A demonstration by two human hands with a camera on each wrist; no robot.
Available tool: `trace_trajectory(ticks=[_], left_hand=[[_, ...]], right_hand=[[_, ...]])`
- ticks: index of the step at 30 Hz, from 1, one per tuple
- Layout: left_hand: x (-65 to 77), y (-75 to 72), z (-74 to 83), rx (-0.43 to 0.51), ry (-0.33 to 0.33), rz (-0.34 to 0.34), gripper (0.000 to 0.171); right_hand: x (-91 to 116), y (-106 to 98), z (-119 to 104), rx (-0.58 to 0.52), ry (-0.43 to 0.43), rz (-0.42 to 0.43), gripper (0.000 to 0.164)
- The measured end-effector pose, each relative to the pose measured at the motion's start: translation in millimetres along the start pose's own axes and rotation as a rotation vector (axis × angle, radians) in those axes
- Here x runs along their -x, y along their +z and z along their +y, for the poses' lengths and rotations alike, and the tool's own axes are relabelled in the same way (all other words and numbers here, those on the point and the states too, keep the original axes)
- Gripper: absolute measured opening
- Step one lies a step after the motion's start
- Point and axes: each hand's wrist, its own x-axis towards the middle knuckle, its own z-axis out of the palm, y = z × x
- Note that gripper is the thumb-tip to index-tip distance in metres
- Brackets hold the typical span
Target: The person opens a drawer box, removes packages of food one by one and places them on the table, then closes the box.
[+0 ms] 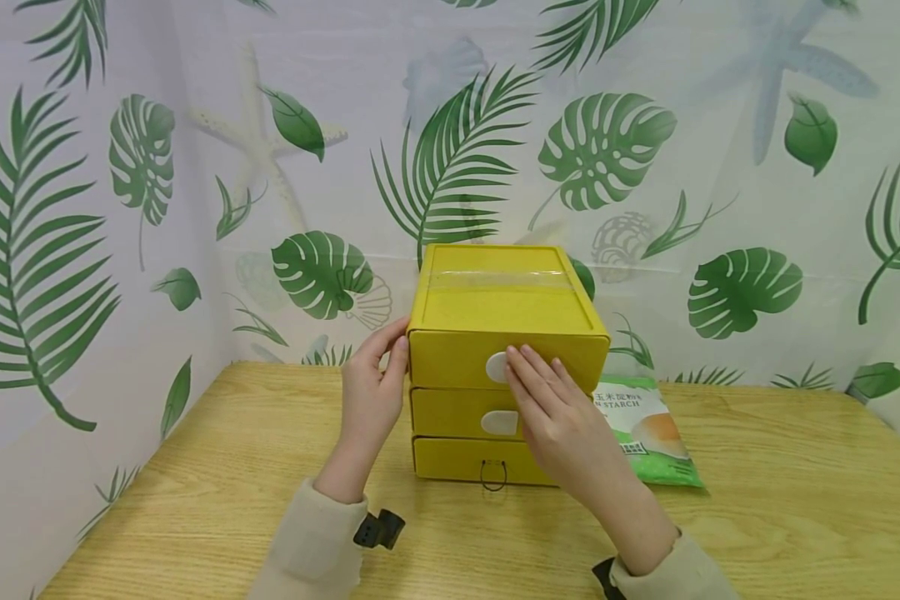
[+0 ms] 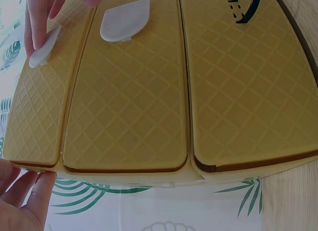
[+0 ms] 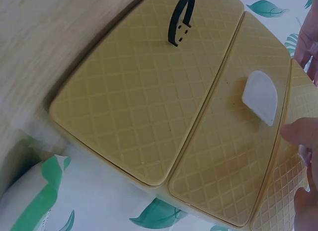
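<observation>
A yellow three-drawer storage box (image 1: 495,308) stands on the table with its drawers closed. My left hand (image 1: 375,392) rests at its upper left side, fingertips against the side wall. With its fingers straight and together, my right hand (image 1: 566,429) lies on the top drawer front (image 1: 450,360), fingertips at a white tab handle (image 1: 497,367). Below, the middle drawer has a similar white tab (image 2: 126,20). A dark loop handle (image 3: 174,25) is fixed to the bottom drawer, whose right end is hidden behind the right hand in the head view.
A green and white bag of corn starch (image 1: 648,433) lies right of the box, partly behind it. Clear tape (image 1: 495,280) crosses the box top. The wooden table (image 1: 195,467) meets a leaf-patterned backdrop (image 1: 307,192) behind and at the sides.
</observation>
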Motion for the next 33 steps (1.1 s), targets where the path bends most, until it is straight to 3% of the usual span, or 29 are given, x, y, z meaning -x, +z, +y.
trace_trajectory(ticks=[3,7,11,15,22,33], left_hand=[[-0.2,0.2,-0.6,-0.002,-0.002,0.0,0.026],[-0.2,0.2,-1.1,-0.008,-0.005,0.0,0.027],[-0.1,0.0,-1.1,-0.012,-0.006,-0.001,0.026],[0.4,0.0,-0.8,-0.007,-0.016,-0.007,0.026],[0.3,0.2,-0.5,-0.004,-0.025,-0.006,0.026],[0.4,-0.1,0.8,0.017,-0.036,-0.008,0.027]], right_hand=[[-0.2,1.1,0.6,-0.016,-0.013,0.027,0.038],[-0.3,1.8,1.1,-0.03,-0.022,0.042,0.047],[-0.2,2.7,0.9,-0.026,-0.017,0.051,0.038],[0.0,2.8,-0.5,-0.018,-0.017,0.072,0.042],[-3.6,1.4,-3.9,-0.012,-0.07,0.151,0.037],[-0.7,4.7,-6.1,-0.023,-0.069,0.101,0.039]])
